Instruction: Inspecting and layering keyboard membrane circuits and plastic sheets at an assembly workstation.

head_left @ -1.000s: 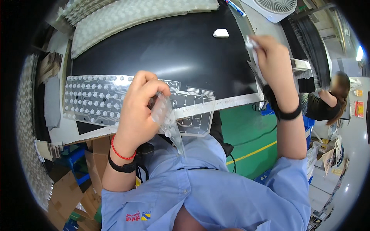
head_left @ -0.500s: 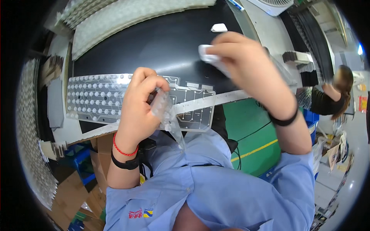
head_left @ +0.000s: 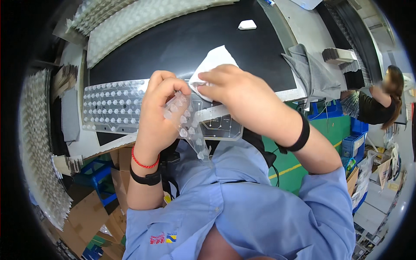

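A transparent keyboard membrane [head_left: 113,106] with rows of whitish rubber domes lies along the front of the black work surface. My left hand [head_left: 162,112] is closed on a peeled-back flap [head_left: 189,125] of dome sheet, which hangs folded toward me. Under it, the right part of the membrane shows bare printed traces [head_left: 221,125]. My right hand [head_left: 234,89] grips a white cloth [head_left: 214,58] and holds it against or just over this bare part, close to my left fingers. The cloth hides the spot beneath it.
A small white block [head_left: 247,24] rests farther back on the black surface [head_left: 173,45]. Stacked dome sheets [head_left: 130,28] line the back left. A grey cloth [head_left: 310,71] drapes over the right edge. Another person [head_left: 381,97] is at the far right.
My right hand has come left and down with the white cloth, from above the surface to the membrane beside my left hand. My left hand still holds the folded flap.
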Available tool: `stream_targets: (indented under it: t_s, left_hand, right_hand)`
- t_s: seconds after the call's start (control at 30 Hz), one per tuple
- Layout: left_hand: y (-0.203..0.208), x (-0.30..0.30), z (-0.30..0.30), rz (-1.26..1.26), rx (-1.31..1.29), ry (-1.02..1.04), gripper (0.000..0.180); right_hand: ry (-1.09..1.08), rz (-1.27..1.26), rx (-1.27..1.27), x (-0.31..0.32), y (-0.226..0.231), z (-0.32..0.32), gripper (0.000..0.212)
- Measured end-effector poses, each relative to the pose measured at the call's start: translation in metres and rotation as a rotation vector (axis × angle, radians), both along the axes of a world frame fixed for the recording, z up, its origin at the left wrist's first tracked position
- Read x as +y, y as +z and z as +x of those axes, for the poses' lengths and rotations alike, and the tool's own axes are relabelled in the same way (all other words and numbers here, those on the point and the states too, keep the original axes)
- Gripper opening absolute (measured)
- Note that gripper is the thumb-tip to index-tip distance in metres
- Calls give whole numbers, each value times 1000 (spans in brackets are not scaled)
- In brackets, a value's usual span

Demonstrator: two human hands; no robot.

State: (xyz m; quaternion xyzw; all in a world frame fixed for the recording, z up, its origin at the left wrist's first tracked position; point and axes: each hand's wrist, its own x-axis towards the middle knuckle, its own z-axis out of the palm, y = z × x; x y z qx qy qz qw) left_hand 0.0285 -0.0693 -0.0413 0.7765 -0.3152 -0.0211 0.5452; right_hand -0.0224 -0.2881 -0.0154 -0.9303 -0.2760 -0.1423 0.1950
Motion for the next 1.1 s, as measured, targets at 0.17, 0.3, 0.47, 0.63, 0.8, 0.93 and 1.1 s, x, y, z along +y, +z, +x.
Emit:
stream_targets:
  t_s: [0.17, 0.3, 0.47, 0.63, 0.8, 0.93, 1.1]
  left_hand:
    - [6, -4, -7, -20, 66, 10, 20]
    - [5, -5, -7, 19, 32, 14, 21]
    - [2, -4, -1, 32, -5, -5, 18]
    - [4, -4, -4, 34, 19, 17, 16]
    - [2, -4, -7, 56, 6, 28, 15]
    - [2, -6, -4, 37, 4, 5, 14]
    - [2, -6, -7, 92, -19, 27, 16]
  right_hand:
    - [-244, -294, 519, -91, 41, -82, 16]
    - [-393, -114, 434, -125, 78, -75, 19]
    - [-308, 177, -134, -81, -2, -5, 30]
    - [-235, 80, -89, -77, -13, -14, 36]
    - [-28, 134, 347, -90, 17, -63, 38]
    - [-397, 270, -85, -100, 4, -43, 28]
    - [-450, 180, -385, -88, -21, -27, 24]
